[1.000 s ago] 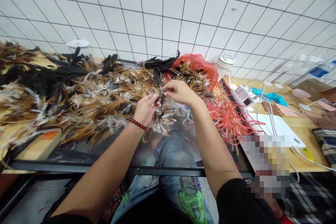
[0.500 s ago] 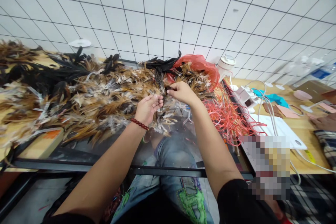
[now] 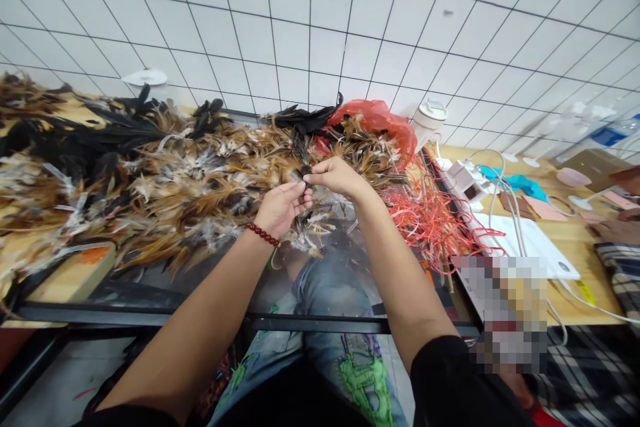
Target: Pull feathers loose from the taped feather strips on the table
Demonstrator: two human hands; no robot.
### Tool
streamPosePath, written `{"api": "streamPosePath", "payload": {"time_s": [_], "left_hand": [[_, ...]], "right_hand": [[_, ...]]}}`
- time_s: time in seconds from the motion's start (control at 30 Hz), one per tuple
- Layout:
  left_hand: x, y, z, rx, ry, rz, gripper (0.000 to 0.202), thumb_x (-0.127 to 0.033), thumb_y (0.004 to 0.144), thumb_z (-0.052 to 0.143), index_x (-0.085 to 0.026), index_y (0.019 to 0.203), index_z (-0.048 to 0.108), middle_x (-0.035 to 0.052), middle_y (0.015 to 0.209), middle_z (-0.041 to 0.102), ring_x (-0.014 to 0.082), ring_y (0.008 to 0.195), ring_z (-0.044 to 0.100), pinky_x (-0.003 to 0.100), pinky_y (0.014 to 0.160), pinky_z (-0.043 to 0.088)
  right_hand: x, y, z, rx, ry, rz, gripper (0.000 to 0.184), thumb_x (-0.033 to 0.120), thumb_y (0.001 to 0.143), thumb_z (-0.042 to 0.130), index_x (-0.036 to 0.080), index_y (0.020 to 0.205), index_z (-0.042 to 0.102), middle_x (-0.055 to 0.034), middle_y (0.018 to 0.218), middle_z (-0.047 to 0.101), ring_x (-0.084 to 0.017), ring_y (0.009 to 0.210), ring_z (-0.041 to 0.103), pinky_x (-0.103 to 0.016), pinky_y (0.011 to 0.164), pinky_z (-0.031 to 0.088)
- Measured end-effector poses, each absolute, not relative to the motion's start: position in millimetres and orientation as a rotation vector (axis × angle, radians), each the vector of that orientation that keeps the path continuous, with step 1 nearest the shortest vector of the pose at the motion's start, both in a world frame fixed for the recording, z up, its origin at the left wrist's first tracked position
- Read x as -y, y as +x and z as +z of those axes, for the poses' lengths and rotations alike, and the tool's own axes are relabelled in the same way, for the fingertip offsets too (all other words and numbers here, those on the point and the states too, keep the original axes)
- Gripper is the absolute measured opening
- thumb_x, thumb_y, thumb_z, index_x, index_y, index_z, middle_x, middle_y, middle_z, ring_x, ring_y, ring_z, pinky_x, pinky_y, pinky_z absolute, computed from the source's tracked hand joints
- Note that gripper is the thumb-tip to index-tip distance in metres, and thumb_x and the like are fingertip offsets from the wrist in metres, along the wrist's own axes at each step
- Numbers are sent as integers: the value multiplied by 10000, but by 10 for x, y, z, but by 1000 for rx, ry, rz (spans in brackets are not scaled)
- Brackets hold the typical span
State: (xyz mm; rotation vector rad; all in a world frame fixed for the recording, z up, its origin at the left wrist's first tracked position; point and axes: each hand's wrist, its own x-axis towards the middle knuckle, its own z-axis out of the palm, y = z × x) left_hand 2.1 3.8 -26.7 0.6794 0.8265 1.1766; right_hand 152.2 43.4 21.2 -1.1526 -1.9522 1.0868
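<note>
My left hand (image 3: 284, 208), with a dark red bead bracelet (image 3: 263, 235) on its wrist, is closed in a pinch, thumb against fingers. My right hand (image 3: 336, 178) pinches a small dark feather (image 3: 305, 171) between thumb and forefinger. The fingertips of both hands meet at this feather; whatever lies inside the left pinch is too small to make out. Under and behind the hands spreads a large pile of brown, tan and white feathers (image 3: 200, 197). Long black feathers (image 3: 307, 119) lie just beyond, at the back.
Right of the hands are a tangle of red strings (image 3: 425, 220) and a red plastic bag (image 3: 373, 121). A white lidded cup (image 3: 429, 120) stands at the wall. Further right are a white flat device (image 3: 525, 243), cables and a co-worker's plaid sleeve (image 3: 620, 273). A black frame edge (image 3: 325, 324) runs along the front.
My right hand has moved left, bringing its fingertips from slightly apart to meet those of my left hand. The view has shifted slightly.
</note>
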Motion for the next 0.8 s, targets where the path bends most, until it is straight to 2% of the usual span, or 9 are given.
{"api": "streamPosePath", "payload": {"time_s": [0.07, 0.13, 0.2, 0.27, 0.37, 0.47, 0.67, 0.8], "left_hand": [[-35, 23, -267, -793, 703, 1155, 143, -174, 707, 759, -97, 735, 642, 26, 639, 621, 83, 552, 571, 210, 569, 493], [-40, 17, -273, -759, 709, 1159, 143, -178, 709, 758, -98, 728, 640, 18, 621, 602, 80, 543, 554, 209, 560, 491], [-53, 3, -281, -737, 680, 1192, 128, -175, 722, 745, -100, 736, 643, 15, 619, 591, 78, 551, 550, 204, 565, 494], [-69, -14, -287, -726, 630, 1226, 112, -169, 738, 730, -102, 740, 640, 12, 630, 586, 76, 564, 553, 197, 573, 500], [-86, -30, -285, -734, 580, 1254, 95, -161, 769, 701, -105, 747, 627, 12, 659, 592, 77, 579, 565, 196, 582, 511], [-85, -28, -271, -762, 556, 1273, 71, -152, 806, 661, -102, 774, 623, 24, 701, 616, 85, 603, 588, 209, 601, 528], [-80, -28, -279, -754, 540, 1293, 73, -153, 845, 618, -96, 800, 626, 25, 702, 623, 82, 605, 595, 208, 608, 531], [-90, -27, -299, -730, 556, 1317, 86, -172, 818, 659, -93, 792, 637, 28, 698, 626, 83, 606, 594, 209, 608, 527]], "right_hand": [[-434, 1539, 223, 1986, -1135, 1100, 368, 334, 750, 632, 151, 488, 451, 84, 477, 330, -44, 493, 276, -207, 514, 226], [-446, 1567, 222, 2042, -1148, 1052, 267, 306, 791, 596, 128, 592, 593, 57, 537, 481, -56, 537, 393, -198, 566, 314], [-467, 1604, 206, 2113, -1255, 883, 184, 266, 804, 589, 131, 742, 697, 21, 656, 621, -78, 627, 507, -203, 648, 381], [-487, 1640, 183, 2202, -1448, 652, 140, 210, 770, 623, 165, 825, 744, -5, 761, 698, -104, 719, 582, -212, 712, 410], [-494, 1663, 155, 2360, -1709, 449, 218, 137, 697, 657, 234, 855, 770, -14, 846, 737, -141, 807, 640, -219, 740, 428], [-468, 1633, 146, 2493, -1782, 425, 273, 143, 673, 676, 277, 891, 770, -13, 907, 744, -165, 872, 662, -220, 755, 444], [-420, 1607, 165, 2485, -1929, 348, 199, 164, 716, 635, 208, 861, 764, -89, 933, 741, -210, 909, 670, -254, 771, 463], [-424, 1723, 248, 2398, -1743, 416, 164, 164, 744, 610, 190, 833, 745, -59, 874, 738, -164, 833, 652, -229, 736, 441]]}}
